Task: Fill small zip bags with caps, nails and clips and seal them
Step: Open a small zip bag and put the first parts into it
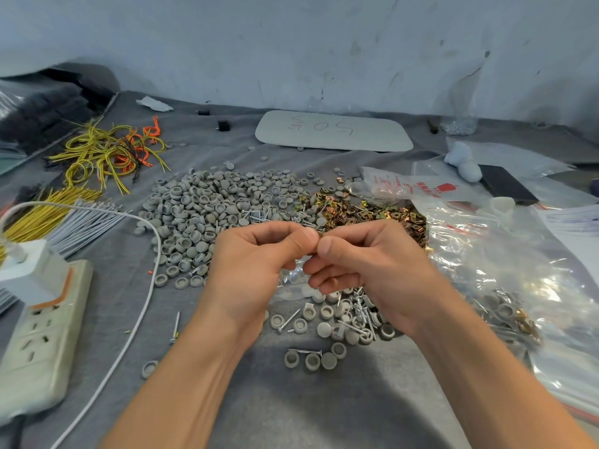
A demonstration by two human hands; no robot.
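Left hand (256,254): pinching the zip bag (293,275) by its top edge, just in front of the cap heap (207,209)
Right hand (363,257): pinching the same edge
Zip bag: mostly hidden by fingers; contents unclear

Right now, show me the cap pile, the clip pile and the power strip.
cap pile (201,209): head view, pile's middle.
clip pile (366,213): head view, pile's middle.
power strip (42,345): head view, socket face.

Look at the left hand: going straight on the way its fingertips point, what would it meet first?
Probably the right hand: the left hand points rightward at it, thumbs nearly touching above the zip bag both pinch.
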